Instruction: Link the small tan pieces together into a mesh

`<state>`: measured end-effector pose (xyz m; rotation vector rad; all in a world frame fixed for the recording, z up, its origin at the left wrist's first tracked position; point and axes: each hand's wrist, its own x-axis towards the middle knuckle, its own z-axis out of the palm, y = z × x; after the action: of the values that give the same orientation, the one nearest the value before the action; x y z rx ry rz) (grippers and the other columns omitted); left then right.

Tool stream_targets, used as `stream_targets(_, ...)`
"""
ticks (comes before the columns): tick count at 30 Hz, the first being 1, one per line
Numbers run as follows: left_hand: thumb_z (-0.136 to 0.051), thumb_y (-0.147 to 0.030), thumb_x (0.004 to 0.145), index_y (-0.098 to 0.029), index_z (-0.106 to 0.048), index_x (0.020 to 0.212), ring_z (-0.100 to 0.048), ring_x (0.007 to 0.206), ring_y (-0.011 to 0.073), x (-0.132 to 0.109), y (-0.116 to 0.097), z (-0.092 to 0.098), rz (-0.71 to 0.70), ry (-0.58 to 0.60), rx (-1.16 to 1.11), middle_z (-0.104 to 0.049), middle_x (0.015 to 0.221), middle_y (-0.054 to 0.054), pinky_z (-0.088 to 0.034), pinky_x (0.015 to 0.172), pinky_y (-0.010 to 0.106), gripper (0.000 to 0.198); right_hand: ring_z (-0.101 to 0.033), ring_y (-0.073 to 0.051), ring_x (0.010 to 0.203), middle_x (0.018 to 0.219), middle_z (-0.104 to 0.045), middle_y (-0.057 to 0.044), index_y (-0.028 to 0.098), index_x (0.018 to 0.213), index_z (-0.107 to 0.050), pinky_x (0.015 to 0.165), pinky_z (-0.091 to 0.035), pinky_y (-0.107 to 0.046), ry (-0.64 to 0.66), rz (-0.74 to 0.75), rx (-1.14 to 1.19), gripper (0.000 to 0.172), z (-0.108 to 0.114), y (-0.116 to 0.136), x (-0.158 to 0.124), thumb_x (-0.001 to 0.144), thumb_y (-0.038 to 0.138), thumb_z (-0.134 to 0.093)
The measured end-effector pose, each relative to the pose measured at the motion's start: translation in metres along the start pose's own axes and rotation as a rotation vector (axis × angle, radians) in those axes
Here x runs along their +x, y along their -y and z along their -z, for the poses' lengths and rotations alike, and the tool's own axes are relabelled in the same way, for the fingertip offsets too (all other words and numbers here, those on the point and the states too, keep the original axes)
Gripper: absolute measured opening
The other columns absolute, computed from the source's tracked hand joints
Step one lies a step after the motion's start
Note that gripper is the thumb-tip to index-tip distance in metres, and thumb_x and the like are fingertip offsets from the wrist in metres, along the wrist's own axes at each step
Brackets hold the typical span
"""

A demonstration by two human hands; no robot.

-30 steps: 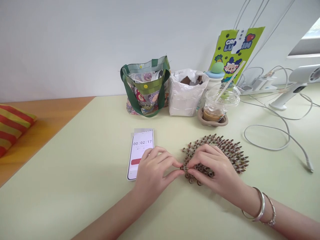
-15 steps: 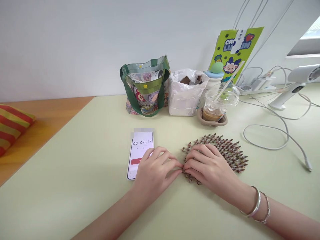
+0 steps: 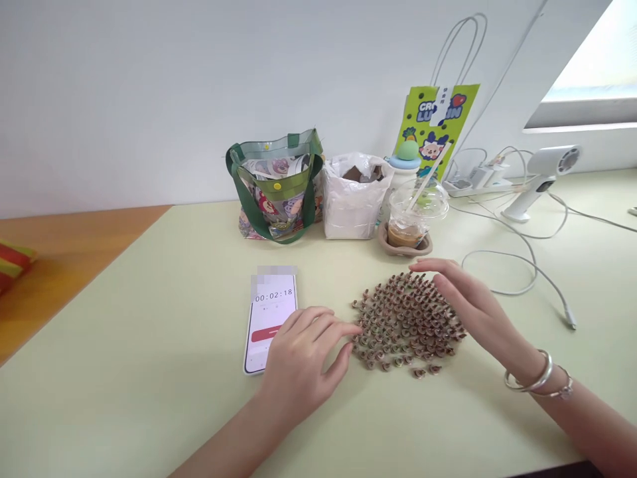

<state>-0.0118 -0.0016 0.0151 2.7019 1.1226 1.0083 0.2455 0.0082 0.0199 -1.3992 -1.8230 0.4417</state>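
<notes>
Flanking small round pieces, the open-gripped left hand overlaps a phone; right hand also open.

Pale green bench, orange wooden top adjoining left edge. Mid-bench, phone showing timer 00:02:18; just right, heap of small brown-green pieces. Along back edge: green-handled tote, white paper bag, plastic coffee cup on clay coaster, power strip. White cable loops at right.

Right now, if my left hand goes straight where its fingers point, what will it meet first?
The heap of small brown-green rings, probably at its left edge; the left hand looks close.
</notes>
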Motion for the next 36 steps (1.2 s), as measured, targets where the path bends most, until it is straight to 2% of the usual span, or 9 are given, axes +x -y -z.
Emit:
stream_targets(2, -0.051, -0.015, 0.079, -0.024, -0.063, 0.091, -0.058, 0.088, 0.0172, 0.000, -0.001, 0.001, -0.025, -0.016, -0.007, -0.068, 0.083, -0.003, -0.046, 0.077, 0.031, 0.019, -0.047, -0.023, 0.117, 0.119, -0.057, -0.004, 0.030, 0.113, -0.055, 0.096, -0.038, -0.043, -0.014, -0.114, 0.011, 0.032, 0.004, -0.012, -0.006, 0.093, 0.037, -0.030)
stream_targets(6, -0.051, -0.013, 0.079, -0.024, -0.063, 0.092, -0.060, 0.091, 0.0184, 0.001, -0.003, 0.003, -0.052, -0.052, -0.013, -0.069, 0.085, -0.002, -0.048, 0.080, 0.033, 0.021, -0.043, -0.025, 0.121, 0.124, -0.054, -0.001, 0.032, 0.117, -0.054, 0.100, -0.034, -0.047, -0.039, -0.236, 0.026, 0.039, 0.004, -0.030, -0.013, 0.092, 0.044, -0.027)
stream_targets(10, -0.051, -0.014, 0.079, -0.024, -0.064, 0.093, -0.060, 0.092, 0.0187, 0.000, -0.003, 0.003, -0.053, -0.069, -0.015, -0.069, 0.084, -0.002, -0.049, 0.079, 0.033, 0.021, -0.043, -0.025, 0.121, 0.124, -0.055, 0.000, 0.032, 0.116, -0.055, 0.102, -0.032, -0.048, -0.051, -0.280, 0.053, 0.041, -0.001, -0.037, -0.011, 0.091, 0.048, -0.027)
stream_targets(15, -0.051, -0.014, 0.079, -0.024, -0.065, 0.090, -0.060, 0.088, 0.0184, 0.000, -0.003, 0.002, -0.049, -0.078, -0.007, -0.069, 0.081, -0.002, -0.050, 0.075, 0.031, 0.020, -0.051, -0.025, 0.113, 0.114, -0.062, -0.002, 0.027, 0.106, -0.062, 0.099, -0.036, -0.045, -0.100, -0.334, 0.106, 0.043, -0.006, -0.040, -0.007, 0.090, 0.049, -0.029)
stream_targets(26, -0.049, -0.012, 0.080, -0.022, -0.064, 0.091, -0.059, 0.086, 0.0167, -0.001, -0.002, 0.002, -0.071, -0.066, -0.037, -0.068, 0.080, -0.002, -0.049, 0.072, 0.028, 0.021, -0.051, -0.022, 0.112, 0.119, -0.059, -0.004, 0.024, 0.109, -0.059, 0.101, -0.034, -0.042, -0.034, -0.289, 0.178, 0.042, -0.020, -0.029, -0.008, 0.090, 0.049, -0.032)
stream_targets(36, -0.048, -0.011, 0.081, -0.021, -0.063, 0.093, -0.058, 0.087, 0.0168, -0.001, 0.000, 0.000, -0.074, -0.046, -0.057, -0.067, 0.081, -0.002, -0.050, 0.072, 0.028, 0.022, -0.048, -0.022, 0.114, 0.118, -0.058, -0.005, 0.025, 0.113, -0.057, 0.102, -0.031, -0.042, -0.018, -0.255, 0.219, 0.040, -0.042, -0.019, -0.003, 0.090, 0.047, -0.034)
